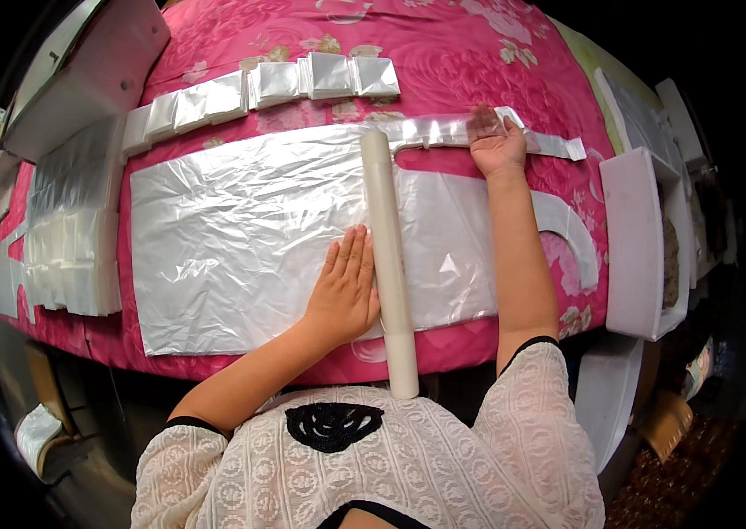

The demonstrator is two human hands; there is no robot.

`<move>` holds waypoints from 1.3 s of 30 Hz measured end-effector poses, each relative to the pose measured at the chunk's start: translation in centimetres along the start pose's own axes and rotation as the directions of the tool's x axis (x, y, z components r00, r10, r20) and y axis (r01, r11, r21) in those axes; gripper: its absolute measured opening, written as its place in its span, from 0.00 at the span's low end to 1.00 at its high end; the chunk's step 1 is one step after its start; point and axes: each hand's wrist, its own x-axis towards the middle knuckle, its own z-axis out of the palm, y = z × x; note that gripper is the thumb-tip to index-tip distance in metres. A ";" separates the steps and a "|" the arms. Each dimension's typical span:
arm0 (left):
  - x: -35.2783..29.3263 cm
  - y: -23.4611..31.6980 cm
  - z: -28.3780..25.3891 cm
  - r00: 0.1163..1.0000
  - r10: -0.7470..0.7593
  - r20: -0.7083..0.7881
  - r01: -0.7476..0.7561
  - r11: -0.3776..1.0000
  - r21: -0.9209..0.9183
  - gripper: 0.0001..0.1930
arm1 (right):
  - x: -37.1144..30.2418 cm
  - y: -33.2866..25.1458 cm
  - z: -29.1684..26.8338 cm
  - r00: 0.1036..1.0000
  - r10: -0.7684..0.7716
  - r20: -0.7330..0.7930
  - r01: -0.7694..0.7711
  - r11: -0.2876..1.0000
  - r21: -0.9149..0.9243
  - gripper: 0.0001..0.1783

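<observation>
A large stack of clear, silvery plastic bags [241, 238] with handle cut-outs lies flat in front of me. Across it rests a long whitish tube [390, 273], its near end reaching past the table edge to my torso. My left hand [346, 284] presses flat on the bags just left of the tube, fingers stretched out. At the far right, my right hand [498, 145] is palm up at the bags' far handle strip [439, 132]. Its fingers show through the clear film and its thumb stands apart. The near handle strip [571, 234] curves out beyond my right forearm.
A pink flowered cloth [443, 53] covers the table. Folded plastic packets [276, 84] form a row behind the bags. More stacked bags [77, 229] lie at the left, below a white box [91, 79]. A white foam box [642, 242] stands at the right edge.
</observation>
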 end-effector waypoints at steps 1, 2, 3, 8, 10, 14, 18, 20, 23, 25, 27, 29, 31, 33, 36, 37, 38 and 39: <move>0.0 0.0 -0.2 1.000 0.001 -0.003 -0.001 1.000 -0.004 0.34 | 0.2 -2.0 0.1 0.994 -0.111 -0.003 0.111 0.994 -0.020 0.20; 0.0 0.1 -0.3 1.000 0.002 -0.006 -0.002 1.000 -0.009 0.34 | 0.4 -3.9 0.1 0.988 -0.154 -0.015 0.154 0.988 0.031 0.21; 0.0 0.1 -0.3 1.000 0.003 -0.008 -0.003 1.000 -0.026 0.34 | 0.0 -5.5 0.7 0.973 -0.229 -0.015 0.229 0.973 0.002 0.22; 0.0 0.0 -0.1 1.000 0.012 -0.024 -0.013 0.999 -0.048 0.35 | -2.1 -7.8 4.1 0.903 -0.189 0.386 0.185 0.982 0.048 0.24; -0.1 -0.2 0.0 0.999 0.000 -0.034 -0.002 0.998 -0.060 0.35 | -6.8 -2.9 8.9 0.836 -0.195 0.512 0.277 0.957 -0.089 0.25; 0.0 0.0 0.0 0.998 0.025 -0.062 -0.026 0.999 -0.026 0.33 | -12.9 9.9 12.9 0.691 0.100 0.716 0.363 0.809 -0.463 0.23; -0.3 -0.6 0.8 0.953 0.047 -0.300 -0.076 0.993 -0.086 0.32 | -17.9 25.5 12.3 0.591 0.393 0.705 0.535 0.464 -0.706 0.34; -0.1 -0.9 2.5 0.968 0.076 -0.241 -0.051 0.993 0.109 0.34 | -20.3 30.4 12.1 0.594 0.571 0.567 0.560 0.212 -0.801 0.34; 0.2 -0.2 1.9 0.995 0.074 -0.063 -0.073 0.997 0.020 0.35 | -24.0 36.7 10.4 0.441 0.615 0.654 0.730 0.179 -0.660 0.36; 0.1 -0.6 2.3 0.995 0.070 -0.077 -0.068 0.997 0.029 0.36 | -27.6 35.1 12.5 0.283 0.688 0.669 0.713 0.316 -0.626 0.38; -0.2 -1.0 2.2 0.994 0.041 -0.098 -0.039 0.999 0.028 0.36 | -29.2 30.6 13.3 0.063 0.668 0.741 0.765 0.445 -0.465 0.38; 0.0 -0.9 2.5 0.994 0.053 -0.098 -0.052 0.999 0.012 0.36 | -27.9 24.8 11.7 0.022 0.590 0.807 0.822 0.449 -0.351 0.37; -0.2 -1.2 2.9 0.978 0.068 -0.196 -0.043 0.991 0.125 0.36 | -25.6 19.8 8.9 0.100 0.490 0.866 0.922 0.282 -0.267 0.33; -0.2 -0.8 1.6 0.977 0.080 -0.196 -0.083 0.996 -0.007 0.36 | -23.4 14.0 5.3 0.264 0.459 0.848 0.957 -0.017 -0.289 0.29; 0.1 -0.1 0.7 0.998 0.031 -0.050 -0.032 0.999 -0.034 0.40 | -21.5 6.6 -0.2 0.436 0.481 0.761 0.897 -0.307 -0.320 0.29; -0.1 -0.1 0.6 0.999 0.025 -0.040 -0.027 0.998 -0.054 0.40 | -21.2 5.4 -1.2 0.428 0.528 0.734 0.900 -0.322 -0.293 0.29; -0.2 -0.2 0.1 0.999 0.021 -0.032 -0.023 0.997 -0.073 0.41 | -21.0 4.6 -1.7 0.418 0.572 0.705 0.904 -0.336 -0.264 0.30; -0.4 -0.3 -0.5 1.000 0.016 -0.025 -0.018 0.996 -0.091 0.41 | -20.8 4.2 -2.0 0.408 0.616 0.674 0.908 -0.348 -0.232 0.31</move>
